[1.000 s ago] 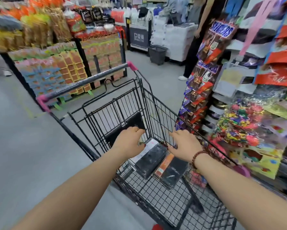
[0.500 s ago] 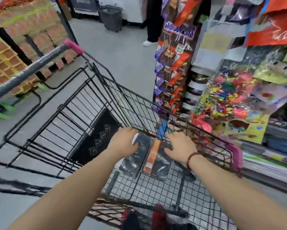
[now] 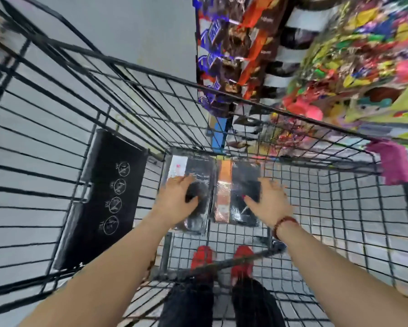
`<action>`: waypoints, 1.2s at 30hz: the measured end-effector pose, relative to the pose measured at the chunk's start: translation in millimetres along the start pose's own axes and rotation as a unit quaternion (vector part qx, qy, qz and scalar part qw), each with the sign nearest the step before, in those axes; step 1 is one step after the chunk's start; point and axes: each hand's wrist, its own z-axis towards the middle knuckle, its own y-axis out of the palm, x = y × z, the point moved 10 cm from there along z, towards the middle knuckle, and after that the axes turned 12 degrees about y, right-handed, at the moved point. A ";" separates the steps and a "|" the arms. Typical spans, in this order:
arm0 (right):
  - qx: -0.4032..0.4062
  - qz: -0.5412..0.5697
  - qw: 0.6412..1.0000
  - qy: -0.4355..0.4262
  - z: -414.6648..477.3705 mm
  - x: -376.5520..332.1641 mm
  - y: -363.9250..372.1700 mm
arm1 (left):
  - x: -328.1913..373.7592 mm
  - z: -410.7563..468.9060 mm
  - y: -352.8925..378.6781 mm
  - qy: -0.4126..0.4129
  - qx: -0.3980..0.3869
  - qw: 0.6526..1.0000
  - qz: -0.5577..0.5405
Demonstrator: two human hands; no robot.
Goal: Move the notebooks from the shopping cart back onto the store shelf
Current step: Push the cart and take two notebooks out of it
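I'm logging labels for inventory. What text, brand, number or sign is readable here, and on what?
No text reads clearly.
On candy bar wrappers: white lettering, blurred.
On black cart panel: four circled pictograms, no words.
On notebooks: label print too blurred.

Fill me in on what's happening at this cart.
A person leans over a black wire shopping cart. Two plastic-wrapped black notebooks lie flat, side by side, on its floor. The left hand rests on the white-edged notebook, the right hand on the orange-striped notebook. Neither is lifted yet; blur hides whether the hands grip. A bright sweets display stands to the right.
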 end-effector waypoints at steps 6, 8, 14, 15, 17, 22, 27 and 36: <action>-0.011 0.152 0.984 0.097 25.5 28.0 52.8 | -19.1 13.8 40.2 0.015 0.008 0.999 -0.032; -0.004 0.197 0.973 0.123 32.7 37.1 65.0 | -19.2 16.2 49.4 0.034 0.017 0.999 -0.032; 0.022 0.269 0.950 0.158 33.4 52.7 84.6 | -27.7 11.4 69.1 0.068 0.061 0.995 -0.036; 0.022 0.270 0.949 0.158 33.1 56.2 89.5 | -28.8 10.5 70.4 0.069 0.071 0.994 -0.037; 0.031 0.285 0.945 0.159 30.5 60.8 92.2 | -29.5 9.4 70.5 0.069 0.090 0.993 -0.043; 0.031 0.302 0.938 0.168 28.2 73.2 82.0 | -30.8 8.4 70.7 0.060 0.102 0.991 -0.070; 0.093 0.329 0.924 0.174 17.8 83.6 56.6 | -30.0 9.1 70.2 0.027 0.109 0.987 -0.111; 0.026 0.479 0.869 0.118 7.5 26.4 58.9 | -10.3 8.8 79.0 -0.136 0.130 0.853 -0.487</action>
